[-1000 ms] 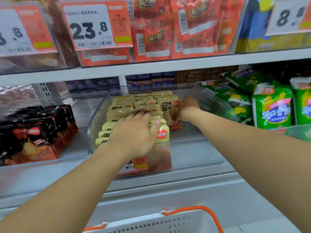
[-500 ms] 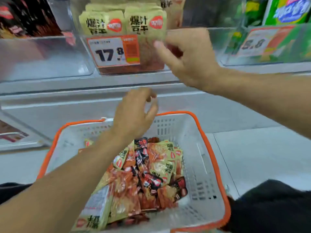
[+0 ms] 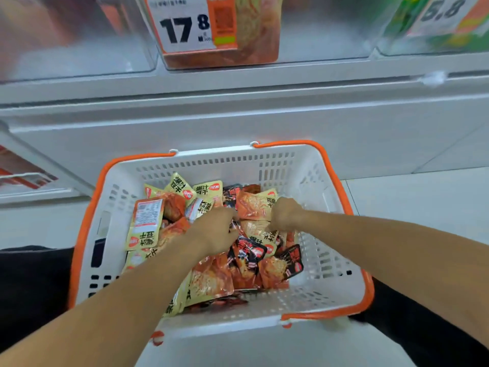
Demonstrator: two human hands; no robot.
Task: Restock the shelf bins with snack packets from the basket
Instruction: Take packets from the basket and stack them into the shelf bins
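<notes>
Both our hands dropped from bin to basket point(image 3: 304, 165); left hand point(image 3: 214, 231) and right hand point(image 3: 284, 214) grasping mixed packets point(image 3: 254, 205); wrong flavour could get grabbed.

Definitely a shop, looks like a supermarket or convenience store aisle. There's a white metal shelf point(image 3: 238, 83) with clear plastic bins point(image 3: 317, 43) along the front, and big printed price tags stuck on them, one reading 17.8 point(image 3: 185, 27) and another 5.8 point(image 3: 442, 11). Plus a white shopping basket point(image 3: 312, 165) with orange handles sits below, full of snack packets point(image 3: 254, 205) in matching retail packaging.
</notes>
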